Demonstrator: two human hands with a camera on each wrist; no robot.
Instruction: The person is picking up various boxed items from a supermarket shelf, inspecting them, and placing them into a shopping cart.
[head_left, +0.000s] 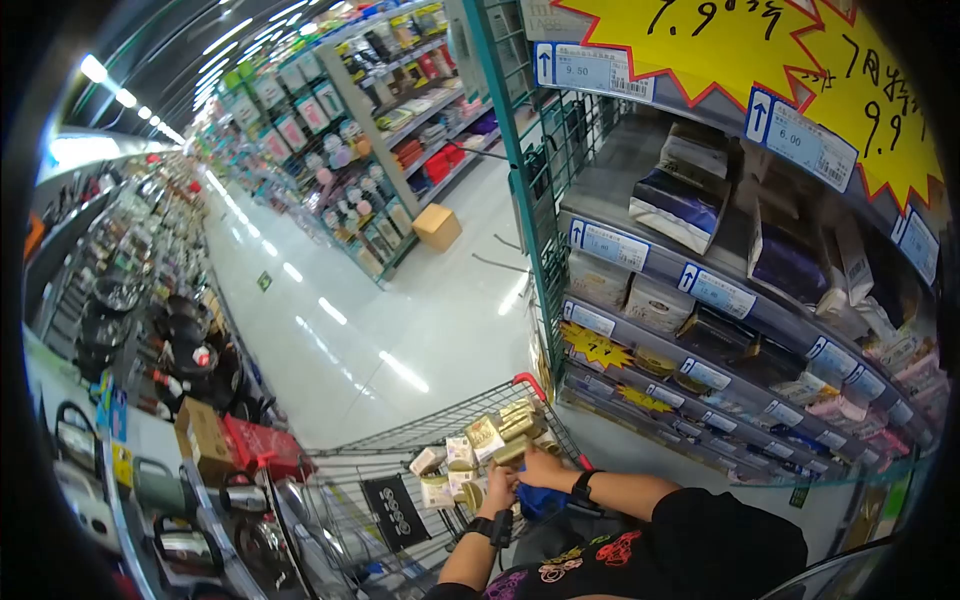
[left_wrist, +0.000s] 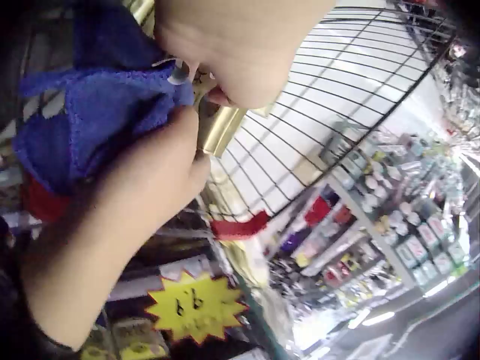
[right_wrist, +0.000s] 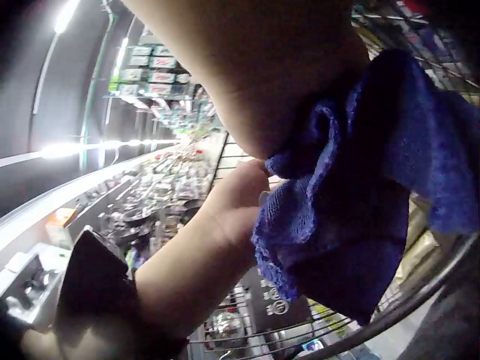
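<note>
Over the shopping cart [head_left: 420,445] my two hands meet. My left hand [head_left: 499,489] comes in from the left and my right hand [head_left: 546,468] from the right. Between them the fingers pinch the edge of a blue knitted cloth [right_wrist: 330,217], which hangs down on my side. A shiny gold pack [left_wrist: 221,132] shows right beside the fingers; I cannot tell whether a hand grips it. Several gold and cream packs [head_left: 484,437] lie in the cart just beyond. In both wrist views the hands and cloth partly hide the fingertips.
Shelves with price labels [head_left: 608,243] rise close on the right. To the left, pans [head_left: 185,325] and kettles [head_left: 185,545] stand on a long display beside a red box [head_left: 262,447]. A tiled aisle floor [head_left: 330,330] runs ahead, with a cardboard box [head_left: 437,228] on it.
</note>
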